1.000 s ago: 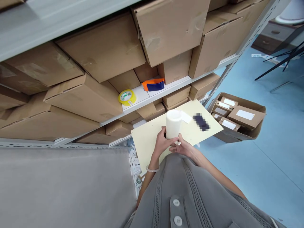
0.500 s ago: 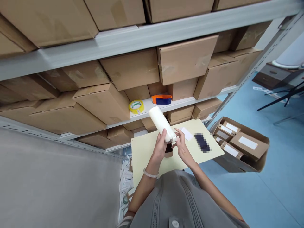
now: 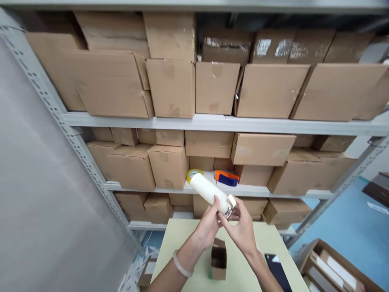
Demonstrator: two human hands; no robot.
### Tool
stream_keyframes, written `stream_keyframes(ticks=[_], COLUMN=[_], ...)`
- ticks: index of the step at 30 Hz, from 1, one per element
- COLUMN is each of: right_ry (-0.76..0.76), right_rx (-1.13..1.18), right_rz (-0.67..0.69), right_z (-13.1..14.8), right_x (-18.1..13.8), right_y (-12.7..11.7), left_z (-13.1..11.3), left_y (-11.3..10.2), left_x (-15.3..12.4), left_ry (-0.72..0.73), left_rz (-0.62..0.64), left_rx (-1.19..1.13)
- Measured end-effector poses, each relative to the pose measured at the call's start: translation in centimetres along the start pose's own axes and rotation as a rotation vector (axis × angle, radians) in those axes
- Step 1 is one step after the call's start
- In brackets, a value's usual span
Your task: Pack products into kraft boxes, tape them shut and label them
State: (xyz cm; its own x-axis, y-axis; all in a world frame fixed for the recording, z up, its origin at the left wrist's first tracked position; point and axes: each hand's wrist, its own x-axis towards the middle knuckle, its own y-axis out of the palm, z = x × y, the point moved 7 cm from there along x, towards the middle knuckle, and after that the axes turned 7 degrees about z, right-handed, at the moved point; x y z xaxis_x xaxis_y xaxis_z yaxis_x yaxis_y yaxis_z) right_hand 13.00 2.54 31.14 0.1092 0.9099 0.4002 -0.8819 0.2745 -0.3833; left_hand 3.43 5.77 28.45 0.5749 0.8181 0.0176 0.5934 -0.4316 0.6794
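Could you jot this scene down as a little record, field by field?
Left-hand grip: around the white cylindrical bottle
Right-hand grip: on the bottle's end with the shiny metallic part
Bottle pose: slanted
Pale yellow flat tabletop: open brown cardboard box, dark flat rectangular object
Whitish shelf behind: yellow tape roll, orange-and-blue object

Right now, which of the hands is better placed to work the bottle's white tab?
Probably the right hand: it is at the white tab, while the left hand supports the bottle along its side.
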Motion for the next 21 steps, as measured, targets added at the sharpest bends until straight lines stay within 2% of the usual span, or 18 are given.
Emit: stream_keyframes(ticks=[3, 6, 10, 12, 14, 17, 21], right_ry=[0.043, 0.097, 0.256, 0.361, 0.403, 0.351, 0.244], right_rx=[0.209, 0.481, 0.654, 0.679, 0.688, 0.669, 0.527], right_rz=[0.063, 0.214, 0.376, 0.412, 0.445, 0.551, 0.79], right_z=[1.6, 4.1, 6.9, 7.7, 8.9, 12.0, 17.4], right_x=[3.3, 6.9, 10.1, 10.8, 11.5, 13.0, 15.7], right_y=[-1.2, -2.4, -3.6, -3.7, -3.7, -3.7, -4.3], left_z=[-3.5, -8.3, -16.1, -19.4, -22.0, -25.7, -30.6], left_y=[-0.6, -1.6, -2.3, -1.3, 0.4, 3.3, 6.7], left_x=[-0.6, -1.4, -2.8, -3.8, -4.8, -6.1, -6.9], left_ry=[0.018, 0.061, 0.268, 0.376, 0.468, 0.627, 0.756], left_rz=[0.12, 0.17, 0.031, -0.029, -0.048, -0.067, -0.085], left_rx=[0.282, 0.586, 0.824, 0.89, 0.959, 1.075, 1.241])
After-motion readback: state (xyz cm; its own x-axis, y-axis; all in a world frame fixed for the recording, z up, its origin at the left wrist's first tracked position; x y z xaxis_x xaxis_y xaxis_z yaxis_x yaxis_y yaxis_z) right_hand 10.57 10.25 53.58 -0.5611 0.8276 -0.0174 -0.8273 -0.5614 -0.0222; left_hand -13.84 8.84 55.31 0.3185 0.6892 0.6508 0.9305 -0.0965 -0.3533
